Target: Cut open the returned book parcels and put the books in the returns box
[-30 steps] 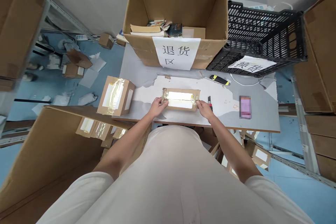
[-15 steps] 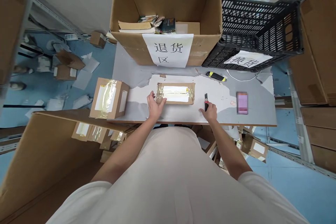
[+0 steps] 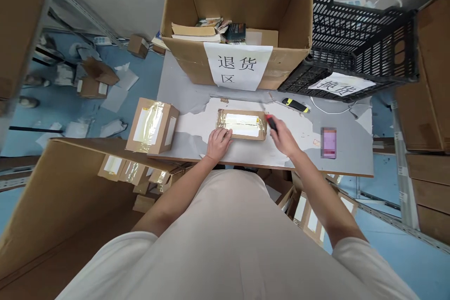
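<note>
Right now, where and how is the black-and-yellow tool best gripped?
I'd pinch the black-and-yellow tool across its middle, coming from above and the near side: it lies flat on the table, long and narrow, and the black crate stands behind it.

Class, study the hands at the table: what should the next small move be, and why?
Probably draw the red-and-black utility knife along the taped right end of the cardboard parcel: the right hand holds it beside that end, and the left hand rests on the near left corner.
</note>
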{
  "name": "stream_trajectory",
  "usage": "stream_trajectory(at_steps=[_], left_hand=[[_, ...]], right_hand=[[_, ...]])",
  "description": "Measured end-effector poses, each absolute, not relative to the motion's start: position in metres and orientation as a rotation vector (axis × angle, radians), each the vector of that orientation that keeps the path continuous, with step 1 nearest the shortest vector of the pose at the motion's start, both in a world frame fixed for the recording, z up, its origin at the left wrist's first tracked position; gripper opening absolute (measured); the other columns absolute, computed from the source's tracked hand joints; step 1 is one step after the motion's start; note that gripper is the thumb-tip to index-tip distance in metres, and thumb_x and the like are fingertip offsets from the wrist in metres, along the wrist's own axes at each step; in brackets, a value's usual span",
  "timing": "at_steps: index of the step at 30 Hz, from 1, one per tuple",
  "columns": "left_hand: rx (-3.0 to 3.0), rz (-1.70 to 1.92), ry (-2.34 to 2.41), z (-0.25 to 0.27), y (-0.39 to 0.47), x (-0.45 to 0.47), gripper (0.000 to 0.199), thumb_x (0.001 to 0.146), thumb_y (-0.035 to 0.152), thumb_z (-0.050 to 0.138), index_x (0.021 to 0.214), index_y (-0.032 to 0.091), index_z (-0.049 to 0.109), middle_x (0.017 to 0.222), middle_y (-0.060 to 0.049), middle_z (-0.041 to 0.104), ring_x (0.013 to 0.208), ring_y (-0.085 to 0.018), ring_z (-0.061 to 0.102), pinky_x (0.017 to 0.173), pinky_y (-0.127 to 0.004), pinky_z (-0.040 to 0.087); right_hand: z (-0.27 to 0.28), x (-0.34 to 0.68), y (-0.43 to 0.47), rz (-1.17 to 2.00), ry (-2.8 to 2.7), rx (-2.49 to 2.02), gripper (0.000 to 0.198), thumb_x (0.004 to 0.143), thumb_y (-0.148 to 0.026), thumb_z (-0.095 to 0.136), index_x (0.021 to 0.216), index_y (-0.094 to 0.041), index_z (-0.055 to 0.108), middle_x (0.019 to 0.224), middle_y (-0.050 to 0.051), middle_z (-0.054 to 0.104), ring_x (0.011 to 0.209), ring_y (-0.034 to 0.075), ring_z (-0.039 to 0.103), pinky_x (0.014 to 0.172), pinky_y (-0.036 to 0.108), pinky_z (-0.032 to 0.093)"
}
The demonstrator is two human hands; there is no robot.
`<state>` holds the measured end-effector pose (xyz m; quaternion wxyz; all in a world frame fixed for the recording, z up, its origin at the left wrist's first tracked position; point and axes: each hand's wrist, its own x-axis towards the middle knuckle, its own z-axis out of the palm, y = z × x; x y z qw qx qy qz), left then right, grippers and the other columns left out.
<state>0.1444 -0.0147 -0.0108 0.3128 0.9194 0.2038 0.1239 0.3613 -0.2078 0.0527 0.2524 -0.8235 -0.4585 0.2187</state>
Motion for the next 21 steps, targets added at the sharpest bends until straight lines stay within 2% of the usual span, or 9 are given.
stream_trajectory(at_steps=[3,7,13,21], left_hand=[[2.411,0.342,0.561,-0.012,-0.014,0.145,0.036,0.093,0.036,0.043,0.122,0.023,0.061,0.124,-0.015,0.06,0.125,-0.029,0.048,0.106,-0.049,0.031],[2.365,0.362,0.544,-0.012,-0.012,0.147,0.035,0.094,0.038,0.041,0.116,0.024,0.063,0.129,-0.014,0.059,0.124,-0.028,0.05,0.104,-0.05,0.033],[2.288,0.39,0.545,-0.015,-0.011,0.146,0.032,0.094,0.039,0.041,0.112,0.026,0.065,0.127,-0.013,0.061,0.121,-0.027,0.052,0.103,-0.05,0.034],[2.291,0.351,0.532,-0.023,-0.008,0.142,0.033,0.095,0.037,0.038,0.11,0.025,0.065,0.125,-0.012,0.063,0.12,-0.026,0.053,0.103,-0.049,0.035]], right_hand=[[0.085,0.352,-0.155,0.757,-1.722,-2.138,0.055,0.096,-0.028,0.036,0.15,-0.032,0.024,0.125,0.008,0.056,0.105,0.024,0.058,0.084,0.034,0.047],[0.089,0.347,-0.115,0.834,-2.071,-2.179,0.057,0.094,-0.02,0.04,0.147,-0.035,0.031,0.117,0.007,0.06,0.089,0.022,0.064,0.077,0.031,0.046],[0.078,0.353,-0.103,0.84,-2.189,-2.148,0.068,0.087,-0.011,0.047,0.148,-0.035,0.031,0.117,0.008,0.061,0.086,0.021,0.066,0.076,0.03,0.044],[0.079,0.345,-0.087,0.907,-2.218,-2.245,0.066,0.085,-0.007,0.046,0.143,-0.037,0.039,0.108,0.008,0.061,0.081,0.023,0.066,0.077,0.034,0.045]])
